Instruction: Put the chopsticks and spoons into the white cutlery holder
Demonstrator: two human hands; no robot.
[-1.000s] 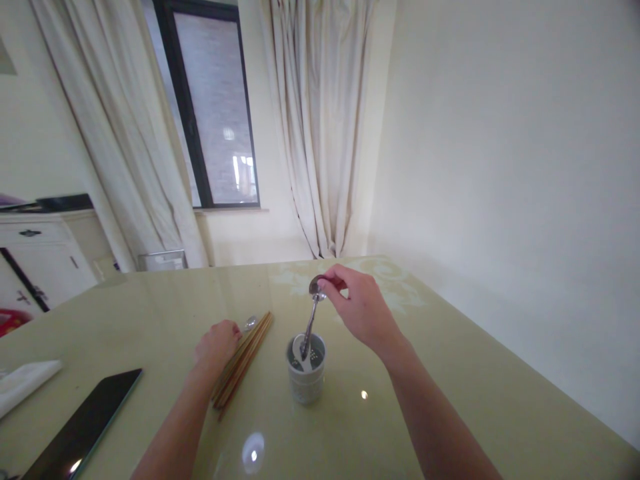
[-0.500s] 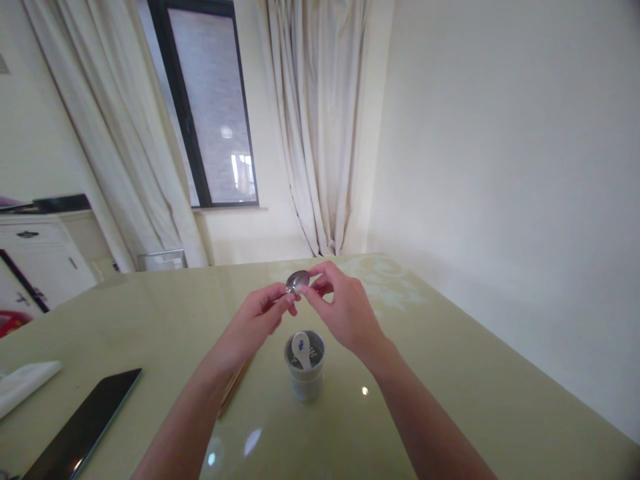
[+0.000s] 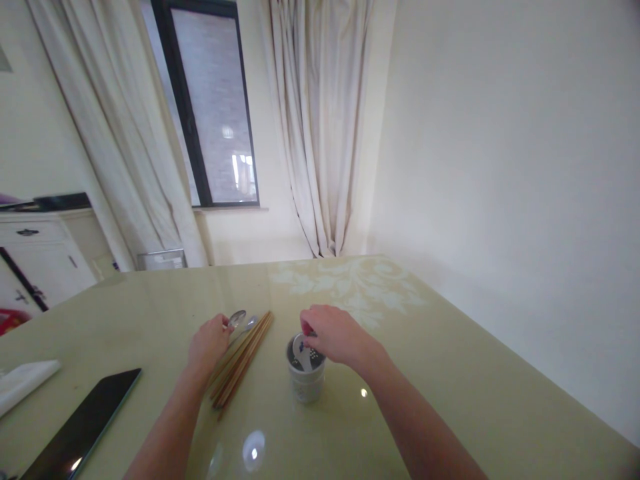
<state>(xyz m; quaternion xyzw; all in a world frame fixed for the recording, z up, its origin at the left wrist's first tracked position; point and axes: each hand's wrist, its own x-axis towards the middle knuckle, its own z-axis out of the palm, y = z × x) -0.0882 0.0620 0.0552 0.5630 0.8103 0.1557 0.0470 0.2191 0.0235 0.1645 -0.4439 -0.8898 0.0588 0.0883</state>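
Observation:
My left hand (image 3: 209, 343) is closed on a metal spoon (image 3: 237, 319), low over the table on the left of the chopsticks. Another metal spoon (image 3: 251, 324) lies beside the bundle of wooden chopsticks (image 3: 244, 363). A grey-white utensil holder (image 3: 306, 387) with a perforated inside stands in the middle. In it leans a white spoon (image 3: 299, 347) with a blue mark. The fingers of my right hand (image 3: 327, 330) are pinched at the upper edge of this white spoon, over the holder's rim.
A dark flat tablet-like device (image 3: 85, 427) lies at the left front of the glossy green table (image 3: 475, 400), with a white object (image 3: 27, 383) beyond it. A wall (image 3: 525, 200) borders the table's right side. Curtains (image 3: 325, 133) and a window (image 3: 215, 107) are behind.
My left hand has moved left and down with the metal spoon, uncovering the chopsticks and another spoon. My right hand has let go of the metal spoon and come down to the white spoon.

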